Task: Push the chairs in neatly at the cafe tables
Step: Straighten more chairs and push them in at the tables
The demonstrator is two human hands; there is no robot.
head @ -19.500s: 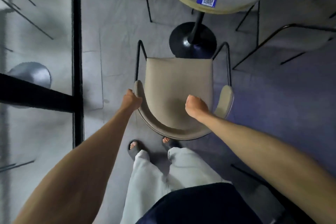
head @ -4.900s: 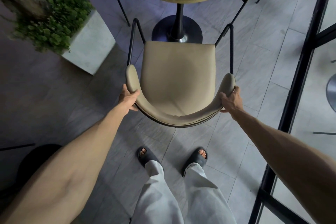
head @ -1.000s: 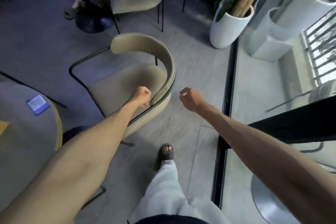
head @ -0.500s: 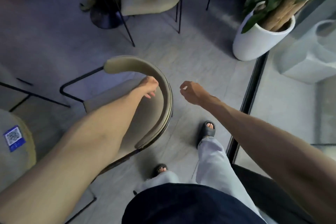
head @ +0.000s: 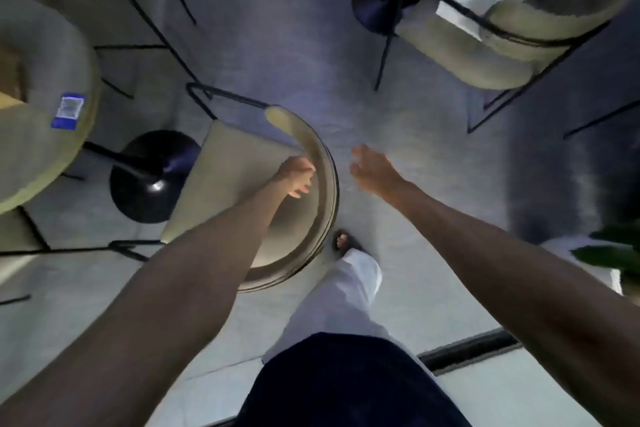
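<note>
Left hand (head: 294, 177) touches the chair (head: 228, 180) backrest (clamped or not, I cannot tell); right hand (head: 372, 166) hangs just beside the chair, fingers apart.

Left arm (head: 194, 288): bare, stretched forward from the lower left, angled up toward the centre.
Left wrist: about in line with the forearm.
Left hand (head: 294, 175): back facing up, fingers bent, tips pointing down and to the right; at the inner face of the chair back (head: 323, 191). Too blurred to tell whether touching or gripping it.
Right arm (head: 485, 246): bare, extended from the lower right, angled up and left.
Right hand (head: 370, 166): in the air, fingers loosely spread and slightly bent, holding nothing; just right of the chair back, apart from it.
Hands together: near each other, roughly level.
Leg (head: 332, 305): one in view, pale trouser, stepped forward, sandalled foot (head: 346, 242) ahead.
</note>
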